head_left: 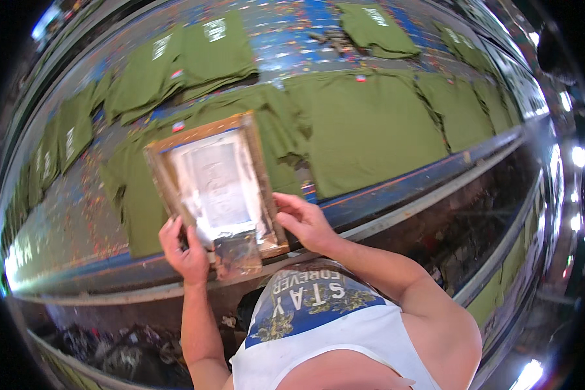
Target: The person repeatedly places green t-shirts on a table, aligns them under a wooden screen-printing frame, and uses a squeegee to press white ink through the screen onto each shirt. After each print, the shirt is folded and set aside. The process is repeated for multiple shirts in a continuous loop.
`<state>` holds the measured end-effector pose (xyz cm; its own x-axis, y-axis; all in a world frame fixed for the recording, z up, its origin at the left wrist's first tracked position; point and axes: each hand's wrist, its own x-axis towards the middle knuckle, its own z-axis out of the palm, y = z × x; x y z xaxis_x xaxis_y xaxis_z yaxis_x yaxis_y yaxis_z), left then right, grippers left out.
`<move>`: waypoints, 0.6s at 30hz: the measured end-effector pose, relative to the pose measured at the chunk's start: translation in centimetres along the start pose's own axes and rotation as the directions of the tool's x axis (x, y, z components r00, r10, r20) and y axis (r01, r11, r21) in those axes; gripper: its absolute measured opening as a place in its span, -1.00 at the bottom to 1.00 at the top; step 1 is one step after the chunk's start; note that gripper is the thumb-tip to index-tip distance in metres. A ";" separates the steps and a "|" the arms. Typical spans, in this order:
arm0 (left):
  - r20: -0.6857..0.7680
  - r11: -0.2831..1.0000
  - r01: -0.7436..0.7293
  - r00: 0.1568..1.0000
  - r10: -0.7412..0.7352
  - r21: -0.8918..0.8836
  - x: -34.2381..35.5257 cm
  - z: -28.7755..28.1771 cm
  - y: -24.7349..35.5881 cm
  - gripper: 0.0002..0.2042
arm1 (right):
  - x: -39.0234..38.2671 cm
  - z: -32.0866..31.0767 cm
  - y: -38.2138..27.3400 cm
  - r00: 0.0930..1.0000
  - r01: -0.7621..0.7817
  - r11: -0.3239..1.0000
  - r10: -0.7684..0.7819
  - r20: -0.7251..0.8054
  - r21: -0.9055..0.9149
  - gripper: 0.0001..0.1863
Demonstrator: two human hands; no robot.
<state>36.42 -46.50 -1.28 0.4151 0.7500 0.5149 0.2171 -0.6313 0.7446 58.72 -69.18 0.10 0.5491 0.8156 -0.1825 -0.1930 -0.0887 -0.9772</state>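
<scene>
A wooden-framed printing screen (216, 174) with a pale mesh is tilted over an olive-green shirt (137, 203) on the long board. My left hand (185, 250) grips the screen at its lower left corner, fingers curled at the edge. My right hand (303, 223) holds the screen's right side near the bottom. A dark, smeared rectangular piece (237, 255) lies at the screen's lower end, between my hands; what it is, I cannot tell. Another olive shirt (370, 136) is spread flat just right of the screen.
Several olive shirts (214, 55), some with white prints, are laid in two rows along the paint-speckled blue board (289, 49). A metal rail (468, 172) runs along the near edge, in front of my body. Dark cloth or clutter (123, 348) shows below it at lower left.
</scene>
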 end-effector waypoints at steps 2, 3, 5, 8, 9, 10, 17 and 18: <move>0.001 0.998 0.063 0.998 -0.063 0.029 0.3 0.2 1.4 -0.66 | -0.3 -1.2 -1.1 0.998 0.064 0.997 -0.063 0.019 -0.036 -0.40; 0.000 0.996 0.043 0.999 -0.043 0.078 0.6 0.1 2.2 -0.66 | -0.4 -1.6 -1.7 0.996 0.092 0.993 -0.091 0.022 -0.072 -0.40; -0.007 0.992 0.129 0.992 -0.129 0.009 0.5 1.6 4.3 -0.63 | -0.7 -3.1 -2.5 0.987 0.158 0.986 -0.159 -0.012 -0.057 -0.40; -0.012 0.984 0.174 0.985 -0.175 -0.039 -0.3 6.3 8.9 -0.60 | -1.5 -8.1 -3.3 0.980 0.175 0.984 -0.172 -0.097 0.022 -0.38; -0.018 0.984 0.173 0.985 -0.174 -0.050 -0.6 8.4 10.3 -0.59 | -1.9 -10.3 -3.4 0.971 0.205 0.979 -0.204 -0.126 -0.003 -0.38; -0.017 0.979 0.172 0.984 -0.175 -0.111 -0.9 10.7 11.8 -0.55 | -2.3 -12.6 -3.4 0.962 0.225 0.974 -0.226 -0.153 -0.024 -0.38; 0.181 0.909 0.230 0.968 -0.176 -0.348 -5.1 27.3 22.7 -0.47 | -7.9 -30.4 -3.7 0.909 0.201 0.979 -0.192 -0.370 -0.015 -0.43; 0.198 0.964 0.128 0.977 -0.082 -0.232 -5.6 29.2 23.9 -0.46 | -8.6 -32.8 -3.7 0.897 0.170 0.985 -0.150 -0.416 0.011 -0.44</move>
<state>65.09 -71.57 1.21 0.5625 0.7452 0.3582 0.0574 -0.4674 0.8822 81.36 -94.60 1.77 0.8597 0.5069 -0.0625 -0.1060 0.0573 -0.9927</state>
